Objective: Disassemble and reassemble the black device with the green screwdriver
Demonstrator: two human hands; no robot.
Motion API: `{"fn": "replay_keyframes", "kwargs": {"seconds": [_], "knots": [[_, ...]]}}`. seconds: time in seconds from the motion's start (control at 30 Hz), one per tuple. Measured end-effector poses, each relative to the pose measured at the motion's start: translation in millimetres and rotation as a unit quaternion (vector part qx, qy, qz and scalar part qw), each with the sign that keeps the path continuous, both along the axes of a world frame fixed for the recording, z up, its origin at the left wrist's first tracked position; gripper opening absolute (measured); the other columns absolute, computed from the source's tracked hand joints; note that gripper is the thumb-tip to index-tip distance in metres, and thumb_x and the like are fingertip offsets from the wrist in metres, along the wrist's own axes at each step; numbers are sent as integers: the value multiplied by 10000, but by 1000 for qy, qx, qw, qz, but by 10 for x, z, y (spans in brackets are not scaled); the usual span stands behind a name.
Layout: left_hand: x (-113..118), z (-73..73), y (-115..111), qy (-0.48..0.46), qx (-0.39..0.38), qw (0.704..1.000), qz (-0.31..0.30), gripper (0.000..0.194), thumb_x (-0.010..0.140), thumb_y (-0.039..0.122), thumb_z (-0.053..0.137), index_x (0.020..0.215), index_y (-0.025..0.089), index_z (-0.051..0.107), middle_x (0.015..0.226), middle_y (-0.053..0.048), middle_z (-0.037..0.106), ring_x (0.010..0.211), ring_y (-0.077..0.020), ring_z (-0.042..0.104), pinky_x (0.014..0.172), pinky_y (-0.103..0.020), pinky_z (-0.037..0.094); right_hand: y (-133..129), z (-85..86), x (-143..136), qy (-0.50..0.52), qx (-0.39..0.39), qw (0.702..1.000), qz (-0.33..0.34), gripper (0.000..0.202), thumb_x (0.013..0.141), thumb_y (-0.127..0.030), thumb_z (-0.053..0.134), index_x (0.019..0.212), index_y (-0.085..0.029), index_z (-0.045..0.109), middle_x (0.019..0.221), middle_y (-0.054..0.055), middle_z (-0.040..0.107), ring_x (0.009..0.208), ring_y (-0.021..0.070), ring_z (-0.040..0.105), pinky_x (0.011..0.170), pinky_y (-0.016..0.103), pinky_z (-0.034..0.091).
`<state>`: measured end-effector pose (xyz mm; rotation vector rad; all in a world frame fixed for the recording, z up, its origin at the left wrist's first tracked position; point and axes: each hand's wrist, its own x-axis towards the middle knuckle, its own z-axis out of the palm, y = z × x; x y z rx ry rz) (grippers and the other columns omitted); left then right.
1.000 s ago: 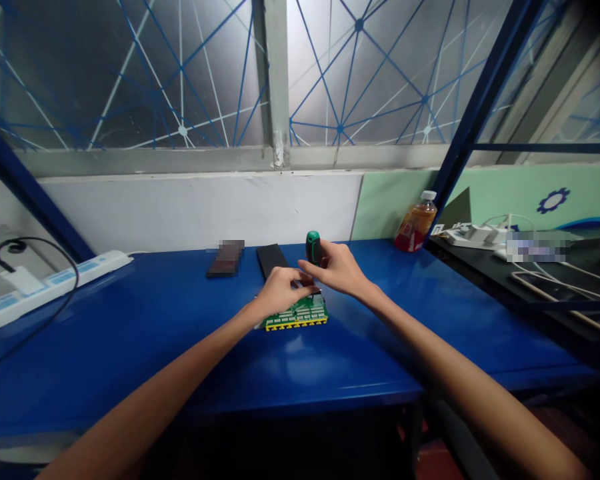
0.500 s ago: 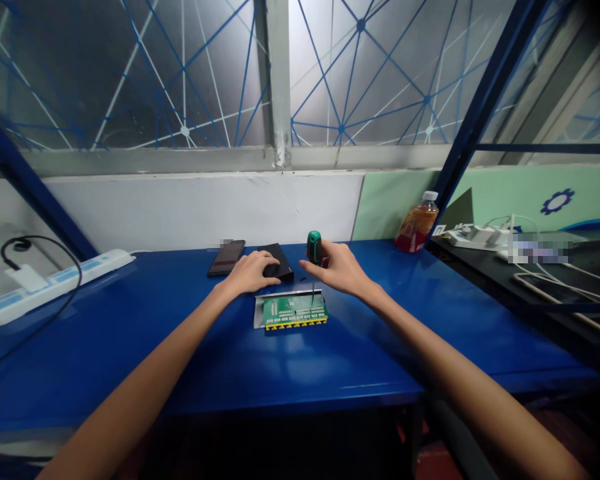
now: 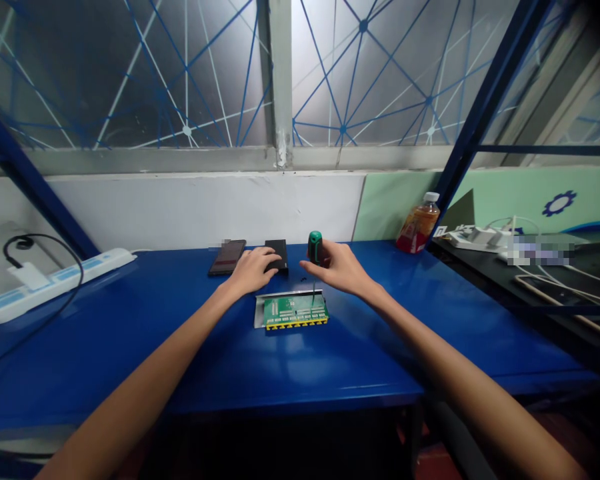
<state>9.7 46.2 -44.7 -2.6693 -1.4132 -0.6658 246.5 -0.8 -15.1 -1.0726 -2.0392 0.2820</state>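
Observation:
A screwdriver (image 3: 315,245) with a green and black handle stands nearly upright in my right hand (image 3: 341,268), my fingers closed around the handle. Its thin shaft points down to the right part of a green circuit board (image 3: 293,308), which has a yellow strip along its front edge. Under the board a metal tray (image 3: 260,312) shows at the left and back. My left hand (image 3: 253,270) grips the left side of a black box-like case (image 3: 278,253) behind the board, thumb at its front. My fingers hide part of the case.
Left of my left hand lies a dark phone (image 3: 229,257). Small dark bits (image 3: 304,279) rest near the screwdriver. A white power strip (image 3: 55,287) with a black cable is at far left. A drink bottle (image 3: 419,223) stands back right, near cables and adapters (image 3: 485,235).
The black case has turned from a slanted position to nearly straight, with my left hand on it. My right hand and the screwdriver have hardly moved.

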Motion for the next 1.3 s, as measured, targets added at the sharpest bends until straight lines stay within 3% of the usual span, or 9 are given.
{"fn": "replay_keyframes", "kwargs": {"seconds": [0.1, 0.2, 0.37, 0.53, 0.67, 0.8, 0.97, 1.17, 1.3], "knots": [[121, 139, -130, -105, -24, 992, -62, 233, 873, 247, 573, 1064, 210, 701, 1134, -75, 693, 1048, -234, 626, 924, -369, 454, -4, 11, 1, 5, -11, 1000, 12, 210, 806, -390, 649, 839, -199, 568, 700, 6, 625, 603, 142, 523, 538, 280, 351], [286, 244, -309, -178, -110, 968, -138, 198, 846, 241, 599, 986, 176, 723, 1008, -62, 730, 891, -194, 664, 821, -314, 497, -15, 29, 8, 6, -20, 999, 24, 187, 798, -357, 652, 856, -197, 573, 727, 11, 634, 632, 147, 538, 549, 278, 358], [495, 209, -495, -198, -205, 940, -186, 196, 827, 256, 627, 950, 153, 739, 899, -54, 750, 812, -197, 671, 763, -308, 507, -29, 52, 31, -1, -29, 999, 35, 162, 800, -307, 626, 914, -200, 584, 754, 3, 637, 629, 136, 530, 550, 272, 342], [540, 61, -457, -218, -180, 949, -142, 223, 835, 309, 612, 804, 132, 743, 801, -57, 746, 780, -214, 672, 725, -301, 495, -46, 57, 18, -17, -30, 999, 31, 202, 797, -382, 641, 826, -204, 549, 706, -14, 600, 590, 122, 494, 525, 268, 313], [571, 37, -465, -229, -146, 956, -106, 223, 810, 319, 645, 735, 130, 737, 759, -65, 740, 739, -217, 671, 672, -292, 477, -64, 48, -16, -14, -38, 999, 21, 238, 812, -434, 629, 831, -201, 583, 688, -4, 592, 579, 124, 485, 515, 273, 309], [610, 49, -515, -231, -155, 954, -113, 210, 818, 310, 654, 774, 129, 750, 763, -66, 743, 744, -224, 679, 664, -296, 480, -79, 63, -26, -12, -57, 998, 1, 295, 819, -483, 613, 824, -188, 620, 625, -5, 551, 565, 129, 477, 512, 283, 320], [618, 6, -525, -225, -176, 942, -173, 189, 881, 278, 613, 940, 178, 762, 948, -59, 763, 920, -230, 691, 808, -319, 501, -53, 50, -8, 5, -53, 999, 1, 322, 812, -507, 620, 849, -187, 619, 654, 2, 578, 576, 130, 480, 518, 289, 335], [625, -49, -512, -259, -157, 942, -141, 154, 838, 230, 667, 930, 159, 768, 940, -67, 768, 911, -238, 704, 810, -324, 508, -18, -5, -12, 13, -56, 998, -1, 324, 800, -505, 626, 842, -184, 620, 668, 8, 567, 579, 130, 457, 516, 291, 329], [631, -33, -527, -248, -164, 943, -153, 167, 856, 232, 644, 921, 143, 769, 910, -66, 769, 865, -232, 705, 786, -315, 507, -37, 15, -19, 9, -75, 997, 0, 329, 804, -509, 614, 840, -182, 625, 659, 5, 559, 583, 126, 450, 526, 286, 319]]}}
